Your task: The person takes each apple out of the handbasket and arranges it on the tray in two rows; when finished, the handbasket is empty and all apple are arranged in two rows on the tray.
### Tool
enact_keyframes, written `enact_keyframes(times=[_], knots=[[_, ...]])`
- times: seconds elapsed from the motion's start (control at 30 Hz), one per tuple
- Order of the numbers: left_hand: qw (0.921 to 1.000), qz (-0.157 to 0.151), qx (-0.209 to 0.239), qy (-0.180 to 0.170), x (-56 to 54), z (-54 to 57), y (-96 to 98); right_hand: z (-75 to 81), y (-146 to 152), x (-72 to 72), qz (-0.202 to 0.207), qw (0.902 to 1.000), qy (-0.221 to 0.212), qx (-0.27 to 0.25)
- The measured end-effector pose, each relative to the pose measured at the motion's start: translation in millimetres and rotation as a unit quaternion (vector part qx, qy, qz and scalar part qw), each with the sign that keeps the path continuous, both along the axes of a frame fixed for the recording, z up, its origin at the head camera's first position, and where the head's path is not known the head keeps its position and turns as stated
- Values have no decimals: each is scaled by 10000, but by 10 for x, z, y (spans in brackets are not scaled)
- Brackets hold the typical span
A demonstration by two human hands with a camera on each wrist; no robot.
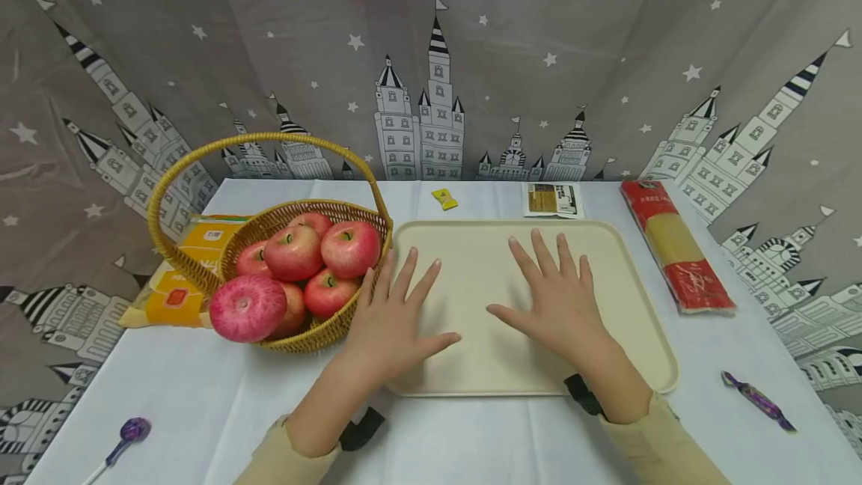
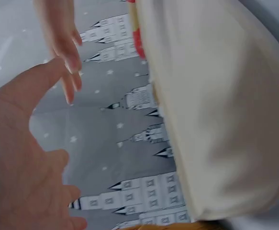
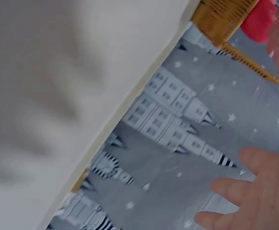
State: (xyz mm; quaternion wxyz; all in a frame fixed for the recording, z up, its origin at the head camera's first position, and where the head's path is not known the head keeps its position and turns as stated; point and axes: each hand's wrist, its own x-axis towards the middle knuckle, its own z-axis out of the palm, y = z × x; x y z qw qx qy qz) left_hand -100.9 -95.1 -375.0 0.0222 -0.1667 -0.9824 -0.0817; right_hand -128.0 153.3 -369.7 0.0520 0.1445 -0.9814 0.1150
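Both hands are held palm down with fingers spread above a cream tray (image 1: 471, 245), holding nothing. My left hand (image 1: 392, 331) is over the tray's left side, its fingertips close to the rim of a wicker basket (image 1: 316, 339); whether they touch it I cannot tell. Several red apples (image 1: 292, 253) fill the basket, and a pinker streaked round fruit (image 1: 248, 308) lies at its front. Over the middle right of the tray is my right hand (image 1: 562, 305), thumb pointing inward. In the left wrist view, the left hand (image 2: 24, 158) appears beside the tray (image 2: 225, 96), without contact.
Behind the basket lies an orange-yellow package (image 1: 176, 290). A yellow wrapped candy (image 1: 444, 199) and a white packet (image 1: 572, 200) sit beyond the tray. On the right are a red-and-yellow package (image 1: 676, 245) and a purple wrapped candy (image 1: 759, 401); a purple lollipop (image 1: 135, 429) lies front left.
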Motion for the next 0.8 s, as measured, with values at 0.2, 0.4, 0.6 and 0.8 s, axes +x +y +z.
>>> enact_keyframes(times=[0.2, 0.4, 0.6, 0.8], knots=[[9979, 177, 417, 466, 192, 176, -182, 131, -313, -129, 567, 9977, 203, -313], [9805, 953, 1211, 1220, 387, 327, -675, 259, -803, -267, 1442, 9863, 124, -791], [9308, 2456, 2441, 1172, 524, 282, -1239, 268, -1345, -437, 1905, 9721, -387, -1310], [8555, 3647, 3668, 224, 687, 46, -1485, 109, -1699, -670, 1914, 9583, -726, -1992]])
